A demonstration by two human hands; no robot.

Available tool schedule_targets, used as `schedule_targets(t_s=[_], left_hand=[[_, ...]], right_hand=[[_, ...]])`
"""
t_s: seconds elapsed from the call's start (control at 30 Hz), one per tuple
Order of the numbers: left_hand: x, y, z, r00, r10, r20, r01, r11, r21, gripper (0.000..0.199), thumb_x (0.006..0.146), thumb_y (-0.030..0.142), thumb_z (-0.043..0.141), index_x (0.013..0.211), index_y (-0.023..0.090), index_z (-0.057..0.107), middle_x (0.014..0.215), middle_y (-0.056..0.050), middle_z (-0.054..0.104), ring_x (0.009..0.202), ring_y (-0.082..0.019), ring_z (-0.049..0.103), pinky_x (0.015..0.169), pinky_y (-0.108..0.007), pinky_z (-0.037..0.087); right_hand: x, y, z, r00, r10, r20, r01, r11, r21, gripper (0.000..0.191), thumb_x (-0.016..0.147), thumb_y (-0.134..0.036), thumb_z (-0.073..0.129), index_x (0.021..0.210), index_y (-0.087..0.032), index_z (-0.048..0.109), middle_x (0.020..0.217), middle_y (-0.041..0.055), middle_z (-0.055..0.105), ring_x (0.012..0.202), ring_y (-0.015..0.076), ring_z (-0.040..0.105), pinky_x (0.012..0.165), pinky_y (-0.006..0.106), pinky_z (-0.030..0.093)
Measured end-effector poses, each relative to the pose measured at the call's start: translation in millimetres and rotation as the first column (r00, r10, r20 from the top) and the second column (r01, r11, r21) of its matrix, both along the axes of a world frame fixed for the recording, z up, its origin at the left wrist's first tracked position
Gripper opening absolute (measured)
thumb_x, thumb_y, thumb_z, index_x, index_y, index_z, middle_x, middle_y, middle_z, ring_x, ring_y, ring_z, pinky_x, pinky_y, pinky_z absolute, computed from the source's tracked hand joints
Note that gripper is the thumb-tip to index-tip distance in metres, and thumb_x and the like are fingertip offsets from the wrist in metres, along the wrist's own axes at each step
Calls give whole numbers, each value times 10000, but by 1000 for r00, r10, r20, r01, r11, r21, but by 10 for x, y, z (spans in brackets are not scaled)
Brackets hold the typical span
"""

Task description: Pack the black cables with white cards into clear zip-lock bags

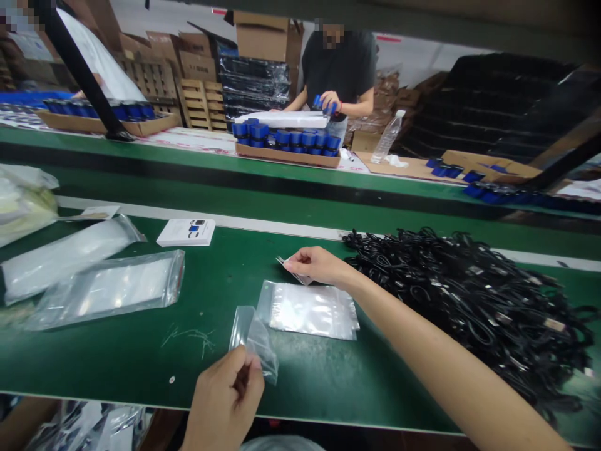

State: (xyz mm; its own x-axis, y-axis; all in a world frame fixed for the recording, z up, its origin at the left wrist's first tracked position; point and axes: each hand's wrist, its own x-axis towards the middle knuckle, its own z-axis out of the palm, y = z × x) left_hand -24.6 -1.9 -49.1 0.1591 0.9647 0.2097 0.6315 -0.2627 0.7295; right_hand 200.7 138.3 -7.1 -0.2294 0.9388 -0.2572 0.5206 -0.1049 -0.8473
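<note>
My left hand pinches a clear plastic bag near the front edge of the green table. Further back, my right hand holds a small clear piece between thumb and fingers; what it is exactly is hard to tell. Just below that hand lies a stack of clear bags, flat on the green surface. To its right spreads a large pile of black cables, partly behind my right forearm.
Two long plastic packs lie left, near a white booklet. Across the table, a person in black holds blue items behind a tray of blue pieces. A bottle stands beyond. Bagged items sit below the front edge.
</note>
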Motion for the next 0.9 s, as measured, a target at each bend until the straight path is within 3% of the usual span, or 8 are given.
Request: schedule_targets(t_s=[0.23,0.33,0.4,0.5,0.6,0.73,0.8,0.9], left_hand=[[-6,16,57,997,7,71,-3,999,-54,285,836,339,527,577,220,534,473,54,553,426,-108,513,465,-197,396],[-33,32,66,991,14,134,1,994,-107,270,832,348,540,599,217,578,489,39,611,434,-119,574,460,-193,454],[-56,53,74,981,42,190,-13,989,-151,291,867,372,495,649,213,605,523,24,655,450,-129,617,454,-197,498],[-77,112,106,897,215,387,-91,945,-313,321,873,460,492,728,196,605,616,-19,727,519,-156,684,487,-225,559],[-61,184,150,791,358,496,-125,888,-442,370,820,550,539,758,188,578,659,-40,745,570,-192,717,535,-278,591],[3,210,189,834,353,425,-205,912,-355,336,863,497,481,714,204,548,585,24,665,510,-153,651,491,-247,536],[24,195,200,853,364,374,-275,923,-269,299,866,438,480,681,211,543,585,40,629,536,-131,610,514,-220,492],[23,189,208,870,393,299,-369,920,-133,265,858,372,463,648,222,524,556,57,555,519,-114,525,521,-216,429]], right_hand=[[-8,34,-51,999,-17,40,17,1000,10,272,879,-386,624,781,-132,623,648,-37,594,526,88,548,523,228,459],[20,-36,43,993,-98,69,91,991,99,309,935,-308,529,668,-152,537,584,-63,502,491,85,492,488,215,400],[23,-221,184,981,-174,80,154,965,212,327,948,-267,456,632,-182,470,574,-58,445,516,98,454,494,223,337],[-56,-714,397,973,-208,97,164,925,343,305,938,-271,431,641,-214,394,586,-50,418,555,122,418,514,243,288],[-247,-1234,442,988,-3,151,-47,944,328,289,958,-285,389,677,-225,418,592,-40,503,517,125,469,484,230,303],[-554,-1514,266,966,165,200,-229,904,360,177,926,-194,397,829,-214,544,685,19,656,547,163,597,477,233,349],[-674,-1494,183,975,157,155,-206,900,383,188,919,-176,386,874,-197,568,745,50,688,601,184,638,517,241,391],[-798,-1464,96,994,96,46,-106,933,345,255,926,-203,370,770,-192,571,635,31,649,508,165,603,465,236,374]])
